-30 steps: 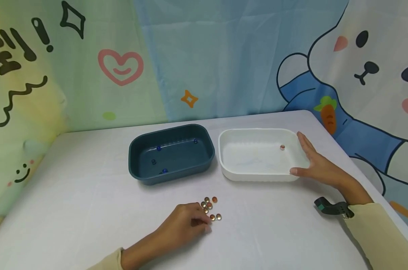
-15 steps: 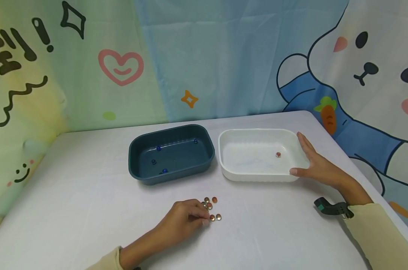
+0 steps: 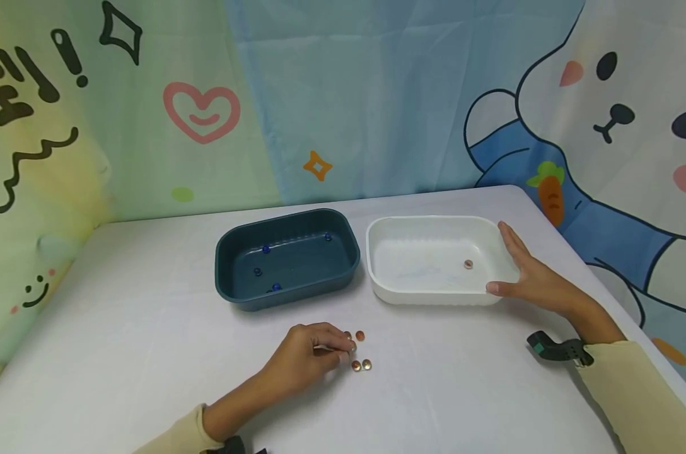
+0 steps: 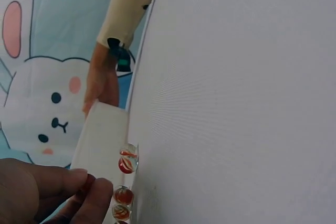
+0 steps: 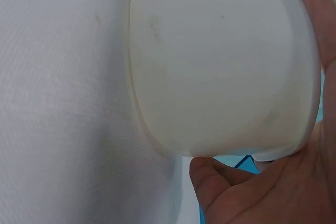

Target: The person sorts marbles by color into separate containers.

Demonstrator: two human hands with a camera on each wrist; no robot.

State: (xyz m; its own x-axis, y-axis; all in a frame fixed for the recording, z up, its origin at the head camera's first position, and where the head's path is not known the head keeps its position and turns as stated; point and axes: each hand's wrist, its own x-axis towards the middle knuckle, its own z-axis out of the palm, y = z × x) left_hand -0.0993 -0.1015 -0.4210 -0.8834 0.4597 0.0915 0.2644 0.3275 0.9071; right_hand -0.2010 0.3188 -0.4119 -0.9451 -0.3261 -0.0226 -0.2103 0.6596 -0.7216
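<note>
My left hand [image 3: 306, 354] is above the table by a small group of glass marbles. Between its thumb and fingertips it pinches a red marble [image 4: 88, 183], mostly covered by the fingers. Close by lie several clear marbles with orange-red swirls, among them an orange marble [image 3: 360, 336] and a pair at the front, one of them a clear marble [image 3: 367, 364]. My right hand [image 3: 527, 277] rests against the right end of a white tray [image 3: 428, 297], thumb at the front corner and straight fingers along the end wall. One swirled marble [image 3: 468, 264] sits inside that tray.
A dark teal tray [image 3: 297, 299] stands left of the white one, holding several blue marbles [image 3: 277, 287]. White cloth [image 3: 122, 328] covers the table. A printed curtain [image 3: 377, 101] hangs behind it.
My left hand has shifted slightly away from me and now pinches a marble from the group. The marble in the white tray has rolled a little left and nearer. My right hand stays put.
</note>
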